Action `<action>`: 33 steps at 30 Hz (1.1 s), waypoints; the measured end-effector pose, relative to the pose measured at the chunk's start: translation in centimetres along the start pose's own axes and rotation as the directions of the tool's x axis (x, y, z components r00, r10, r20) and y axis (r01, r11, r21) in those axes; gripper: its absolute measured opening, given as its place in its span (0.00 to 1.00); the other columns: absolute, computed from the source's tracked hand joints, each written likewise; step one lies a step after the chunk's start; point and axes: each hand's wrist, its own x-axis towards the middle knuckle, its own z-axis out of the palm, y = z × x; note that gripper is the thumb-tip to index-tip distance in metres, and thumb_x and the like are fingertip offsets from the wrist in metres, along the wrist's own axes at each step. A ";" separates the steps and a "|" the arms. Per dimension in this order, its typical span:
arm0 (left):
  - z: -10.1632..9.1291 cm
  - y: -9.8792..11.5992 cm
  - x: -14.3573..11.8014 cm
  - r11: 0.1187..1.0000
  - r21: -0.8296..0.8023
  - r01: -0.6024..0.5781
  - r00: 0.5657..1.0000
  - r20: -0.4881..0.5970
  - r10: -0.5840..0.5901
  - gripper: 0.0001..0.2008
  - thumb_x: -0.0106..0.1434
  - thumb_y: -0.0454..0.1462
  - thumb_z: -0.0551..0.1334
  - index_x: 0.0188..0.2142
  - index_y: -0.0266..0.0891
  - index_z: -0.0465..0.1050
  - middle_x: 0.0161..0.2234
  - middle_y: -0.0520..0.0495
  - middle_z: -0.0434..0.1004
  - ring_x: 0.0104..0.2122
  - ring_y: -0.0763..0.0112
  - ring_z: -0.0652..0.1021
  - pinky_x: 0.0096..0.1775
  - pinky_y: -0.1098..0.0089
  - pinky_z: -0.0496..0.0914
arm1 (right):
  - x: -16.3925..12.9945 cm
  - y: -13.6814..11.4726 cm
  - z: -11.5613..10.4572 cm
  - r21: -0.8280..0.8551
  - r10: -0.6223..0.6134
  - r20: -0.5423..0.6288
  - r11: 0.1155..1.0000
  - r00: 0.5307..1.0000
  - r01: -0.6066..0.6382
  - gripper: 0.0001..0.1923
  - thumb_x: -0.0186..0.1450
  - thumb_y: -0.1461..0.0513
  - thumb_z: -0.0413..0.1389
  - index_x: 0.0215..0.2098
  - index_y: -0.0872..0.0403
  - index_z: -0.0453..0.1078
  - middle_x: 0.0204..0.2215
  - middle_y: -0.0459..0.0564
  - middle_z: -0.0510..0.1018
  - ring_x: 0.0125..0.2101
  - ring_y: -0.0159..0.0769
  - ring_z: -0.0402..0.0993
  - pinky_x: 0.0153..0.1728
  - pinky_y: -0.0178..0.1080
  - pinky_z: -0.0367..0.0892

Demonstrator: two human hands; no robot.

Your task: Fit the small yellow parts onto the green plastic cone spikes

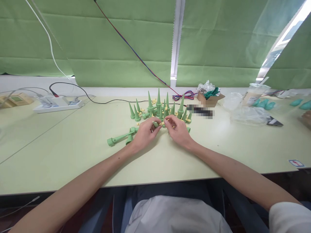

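Observation:
Several green plastic cone spikes (pixel 158 106) stand upright in a cluster at the middle of the pale table (pixel 73 152), with small yellow pieces among them. My left hand (pixel 145 133) pinches a green spike piece (pixel 155 123) at its fingertips. My right hand (pixel 178 129) meets it from the right, its fingertips on a small yellow piece (pixel 167 120). Both hands rest on the table just in front of the cluster. A few green spikes (pixel 120 138) lie on their sides left of my left hand.
A white power strip (pixel 58 104) with cables sits at the back left. A small cardboard box (pixel 210 97) with green parts, clear plastic bags (pixel 247 115), a lidded cup (pixel 255 94) and teal parts (pixel 263 104) are at the back right. Green blinds hang behind.

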 end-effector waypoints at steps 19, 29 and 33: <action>0.0 0.2 -0.2 0.998 -0.004 -0.063 0.993 0.098 0.063 0.06 0.66 0.38 0.59 0.40 0.39 0.71 0.38 0.48 0.78 0.25 0.76 0.73 0.29 0.72 0.71 | 0.4 0.6 0.2 -0.177 0.049 0.053 0.983 0.997 -0.039 0.26 0.73 0.51 0.42 0.20 0.52 0.49 0.16 0.42 0.55 0.20 0.30 0.52 0.26 0.38 0.50; -0.1 0.3 0.0 1.000 -0.006 0.023 0.999 0.022 -0.023 0.06 0.65 0.39 0.60 0.40 0.40 0.70 0.37 0.49 0.77 0.25 0.75 0.75 0.27 0.72 0.70 | 0.1 -0.1 -0.2 -0.071 0.074 0.073 0.995 0.995 -0.069 0.16 0.73 0.53 0.44 0.31 0.52 0.62 0.25 0.44 0.73 0.23 0.32 0.67 0.30 0.36 0.60; -0.1 0.2 0.1 1.000 -0.001 0.031 0.999 0.037 -0.031 0.06 0.65 0.39 0.60 0.39 0.40 0.71 0.38 0.48 0.77 0.27 0.73 0.76 0.28 0.72 0.70 | 0.0 0.2 0.0 -0.035 0.045 0.112 0.999 0.993 -0.041 0.11 0.72 0.55 0.46 0.37 0.51 0.63 0.29 0.45 0.75 0.24 0.32 0.68 0.30 0.36 0.61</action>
